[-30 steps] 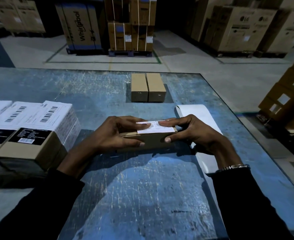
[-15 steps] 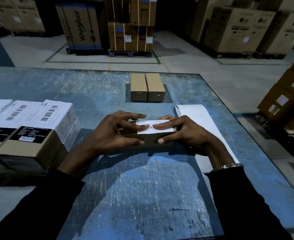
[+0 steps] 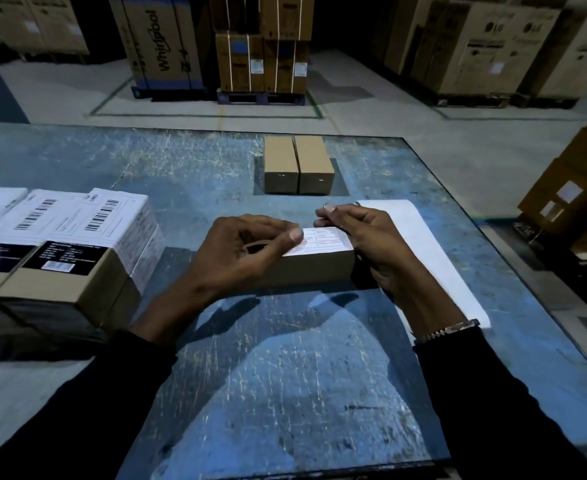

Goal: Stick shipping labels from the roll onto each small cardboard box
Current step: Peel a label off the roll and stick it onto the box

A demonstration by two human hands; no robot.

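Note:
A small cardboard box (image 3: 314,270) lies on the blue table (image 3: 285,382) in front of me, with a white shipping label (image 3: 328,240) stuck on its top. My left hand (image 3: 236,252) curls over the box's left half and hides it, its thumb tip pressing the label's left edge. My right hand (image 3: 371,239) wraps the box's right end, its fingertips at the far right corner of the label. A white strip of label backing (image 3: 434,261) from the roll runs along the table under my right wrist. The roll itself is out of view.
Two plain small boxes (image 3: 299,166) stand side by side further back. Larger boxes with barcode labels (image 3: 77,237) line the left edge. The table's right edge runs close to the strip. Big appliance cartons (image 3: 486,46) stand on the warehouse floor beyond.
My right fingers have slid off the label's top to the box's right end. My left thumb has moved onto the label's left edge.

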